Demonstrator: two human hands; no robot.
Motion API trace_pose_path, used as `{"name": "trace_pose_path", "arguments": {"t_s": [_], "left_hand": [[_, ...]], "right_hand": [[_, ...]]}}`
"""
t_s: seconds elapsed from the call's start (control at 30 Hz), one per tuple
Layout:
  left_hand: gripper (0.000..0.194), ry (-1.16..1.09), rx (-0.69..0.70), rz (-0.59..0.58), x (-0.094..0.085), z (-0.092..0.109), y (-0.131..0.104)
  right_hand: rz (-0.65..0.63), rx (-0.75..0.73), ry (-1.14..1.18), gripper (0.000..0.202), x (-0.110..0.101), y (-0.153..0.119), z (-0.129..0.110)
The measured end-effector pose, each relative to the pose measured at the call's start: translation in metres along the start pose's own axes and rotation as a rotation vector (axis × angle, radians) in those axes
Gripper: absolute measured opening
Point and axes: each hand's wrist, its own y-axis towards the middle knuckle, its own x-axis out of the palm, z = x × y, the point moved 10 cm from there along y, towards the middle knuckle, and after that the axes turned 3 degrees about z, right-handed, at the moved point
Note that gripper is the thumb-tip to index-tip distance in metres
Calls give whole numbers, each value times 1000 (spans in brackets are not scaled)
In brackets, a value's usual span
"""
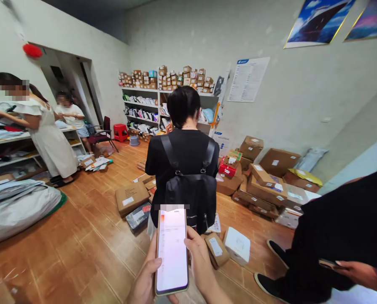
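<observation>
**Phone held in both hands, parcel room**

Left hand [146, 280] was wrapped around the left edge of the phone [172, 249], thumb on the screen rim; grip closed on it. Right hand [199, 261] held the right edge, thumb resting at the side of the lit screen; grip also closed on the phone. Phone was upright, above the wooden floor [81, 245], near its front edge. Just beyond stood a person in black with a backpack [191, 194]. A small brown parcel [216, 250] and a white box [237, 245] lay on the floor beside the right hand. Stacked cartons [267, 181] sat along the right wall, shelves [166, 101] at the far wall
</observation>
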Motion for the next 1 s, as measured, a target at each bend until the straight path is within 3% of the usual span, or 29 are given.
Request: {"name": "trace_pose_path", "arguments": {"t_s": [0.13,0.33,0.5,0.7,0.83,1.0], "left_hand": [[62,-12,-4,-13,1,-6,3],[80,-27,-20,-91,12,-11,9],[76,9,-53,-83,15,-16,9],[78,-15,-35,-107,15,-19,13],[75,-5,-104,-112,15,-29,16],[86,-34,-94,-116,16,-29,20]], "right_hand": [[66,-27,-71,30,-13,-3,0],[140,-62,-166,32,-25,-9,-5],[186,-54,-213,40,-31,-11,-5],[154,-92,-97,44,-34,-16,-7],[147,-71,-68,39,-37,-22,-1],[211,-209,-168,38,-58,-24,-16]]}}
